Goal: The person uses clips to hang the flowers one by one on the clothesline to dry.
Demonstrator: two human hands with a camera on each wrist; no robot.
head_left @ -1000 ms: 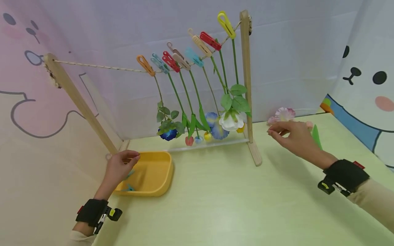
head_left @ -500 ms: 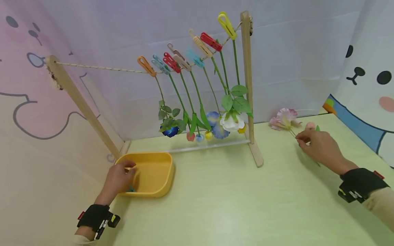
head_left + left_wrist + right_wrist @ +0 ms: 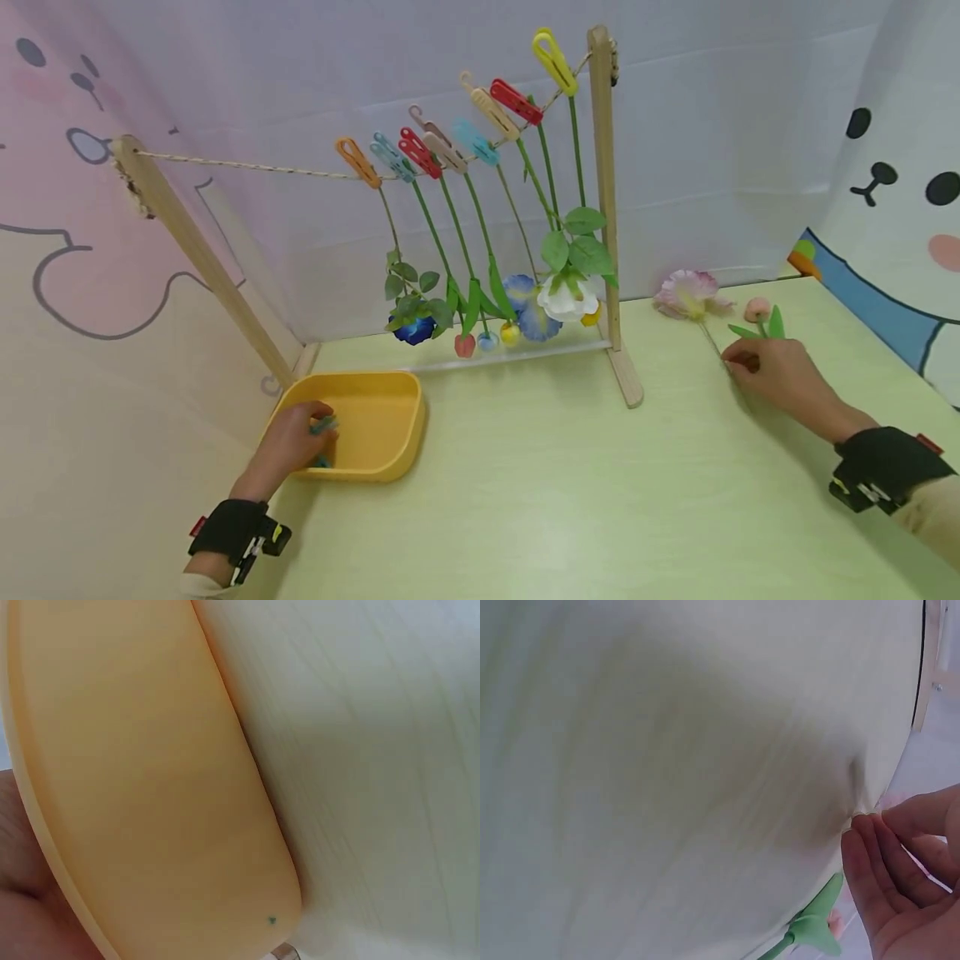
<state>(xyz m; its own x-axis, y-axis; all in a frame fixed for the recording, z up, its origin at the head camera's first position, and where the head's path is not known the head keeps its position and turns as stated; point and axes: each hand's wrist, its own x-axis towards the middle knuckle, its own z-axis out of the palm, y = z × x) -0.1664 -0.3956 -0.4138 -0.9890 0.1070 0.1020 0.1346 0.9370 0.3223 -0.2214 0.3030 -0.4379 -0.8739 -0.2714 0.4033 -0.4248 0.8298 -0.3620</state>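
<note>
My left hand [image 3: 292, 439] reaches into the yellow tray [image 3: 408, 429] and pinches a teal clothespin [image 3: 325, 425] between thumb and fingers. A second teal clothespin [image 3: 321, 462] lies below it, partly covered by the hand. The left wrist view shows mostly the tray's outer wall [image 3: 157, 765]; the fingertips are hidden there. At the right, my right hand [image 3: 783, 383] pinches the thin stem of a pink artificial flower [image 3: 688, 293] lying on the table. Next to that hand lies a pink artificial tulip [image 3: 757, 312] with green leaves [image 3: 817, 919].
A wooden rack [image 3: 606, 192] with a rope [image 3: 247, 166] stands at the back. Several artificial flowers, such as a white one [image 3: 567, 297] and a dark blue one [image 3: 414, 331], hang head down from coloured clothespins [image 3: 421, 152]. Printed curtains stand behind the pale table [image 3: 540, 483].
My left hand has gone down into the tray and taken hold of a teal clothespin. My right hand has moved right and down and now pinches the pink flower's stem.
</note>
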